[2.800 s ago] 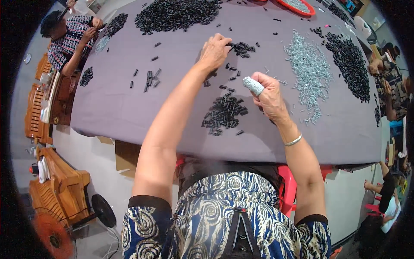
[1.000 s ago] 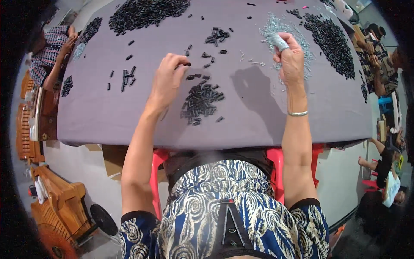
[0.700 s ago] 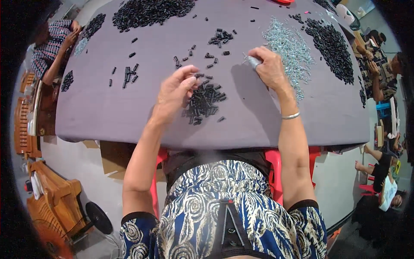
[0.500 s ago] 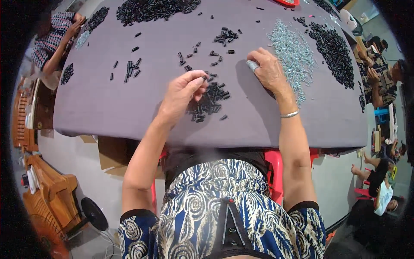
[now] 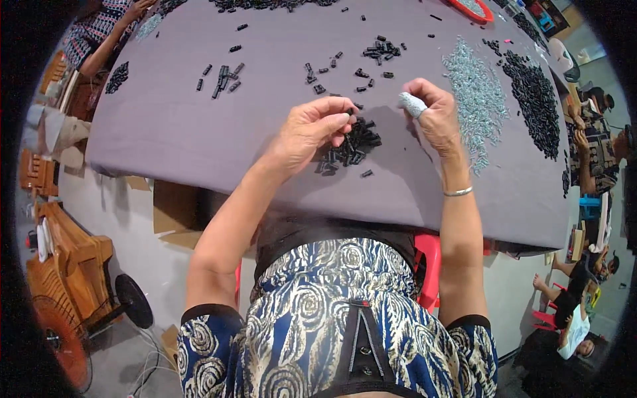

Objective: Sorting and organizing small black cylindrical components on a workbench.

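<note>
My left hand (image 5: pixel 312 132) is raised over a pile of small black cylindrical pieces (image 5: pixel 361 142). Its thumb and forefinger pinch one dark piece like those below, mostly covered by the fingertips. To the right, my right hand (image 5: pixel 438 119) hovers between that pile and a spread of small silvery metal parts (image 5: pixel 474 99), too small to tell whether they are screws. Its fingers are drawn together against a thumb wrapped in grey tape (image 5: pixel 413 104); whatever they hold is hidden. A smaller black cluster (image 5: pixel 381 50) and loose pieces (image 5: pixel 225 79) lie beyond.
A grey cloth covers the table (image 5: pixel 265 60). A long heap of black pieces (image 5: pixel 531 99) lies at the right, near a red tray (image 5: pixel 484 14) holding silvery parts. Another person's arm (image 5: pixel 109 50) reaches in at far left. A wooden chair (image 5: pixel 66 265) stands at lower left.
My right hand has drawn back from the edge of the silvery spread, and its fingers have closed toward the taped thumb. My left hand still pinches its piece. The view has shifted.
</note>
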Motion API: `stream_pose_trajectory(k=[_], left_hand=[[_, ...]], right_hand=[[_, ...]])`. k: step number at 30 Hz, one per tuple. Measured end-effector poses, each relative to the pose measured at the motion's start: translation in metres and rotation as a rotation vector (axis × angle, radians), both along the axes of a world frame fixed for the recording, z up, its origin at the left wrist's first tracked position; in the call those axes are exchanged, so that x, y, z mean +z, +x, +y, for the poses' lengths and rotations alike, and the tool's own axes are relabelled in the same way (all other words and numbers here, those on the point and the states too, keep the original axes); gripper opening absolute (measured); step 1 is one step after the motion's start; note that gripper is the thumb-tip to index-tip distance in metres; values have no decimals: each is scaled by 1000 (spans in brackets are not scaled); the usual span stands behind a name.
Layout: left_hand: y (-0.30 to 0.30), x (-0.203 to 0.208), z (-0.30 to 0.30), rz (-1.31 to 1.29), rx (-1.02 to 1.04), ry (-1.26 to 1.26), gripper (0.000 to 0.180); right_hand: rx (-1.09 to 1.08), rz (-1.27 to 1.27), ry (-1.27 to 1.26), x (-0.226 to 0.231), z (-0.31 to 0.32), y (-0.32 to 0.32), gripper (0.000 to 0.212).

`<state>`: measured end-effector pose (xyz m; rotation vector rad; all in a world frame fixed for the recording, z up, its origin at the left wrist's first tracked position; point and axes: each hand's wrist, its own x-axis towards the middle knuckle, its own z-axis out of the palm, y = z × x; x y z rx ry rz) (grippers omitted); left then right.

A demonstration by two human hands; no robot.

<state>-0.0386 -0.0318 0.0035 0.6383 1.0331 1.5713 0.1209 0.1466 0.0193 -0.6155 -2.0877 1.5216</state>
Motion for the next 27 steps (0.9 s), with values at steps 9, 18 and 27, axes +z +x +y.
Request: stream_pose_trajectory(k=[9, 18, 27], left_hand=[[10, -4, 0, 71, 71, 10, 20], [15, -4, 1, 232, 94, 26, 20], [24, -3, -1, 328, 114, 40, 21]], right_hand=[[226, 195, -390, -4, -36, -17, 10], [276, 140, -339, -2, -36, -16, 10], [287, 128, -380, 5, -39, -17, 9]])
